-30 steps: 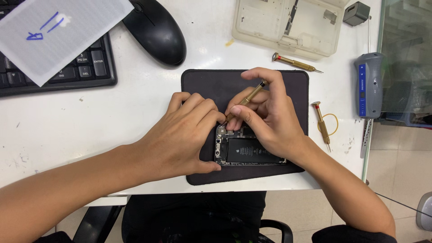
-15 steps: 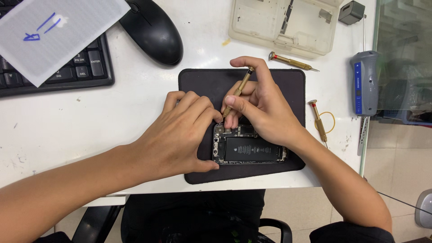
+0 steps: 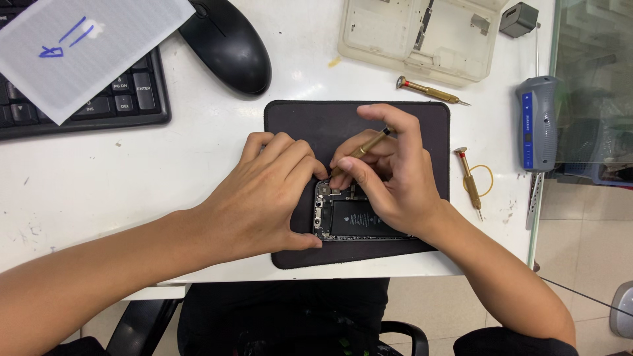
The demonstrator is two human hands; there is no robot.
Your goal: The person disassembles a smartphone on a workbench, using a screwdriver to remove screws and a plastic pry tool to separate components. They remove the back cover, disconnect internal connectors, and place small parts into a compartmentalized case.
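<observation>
Matte black mat (image 3: 297, 118), slim brass screwdriver (image 3: 366, 146).

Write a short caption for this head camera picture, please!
Left hand steadies an opened phone on a dark mat while the right hand works a brass screwdriver.

Hands (image 3: 389, 175) on opened phone (image 3: 353, 217)

A black mouse (image 3: 227, 45), keyboard (image 3: 79, 99) and 2 spare screwdrivers (image 3: 430, 90) lie on the white desk (image 3: 132, 184).
</observation>
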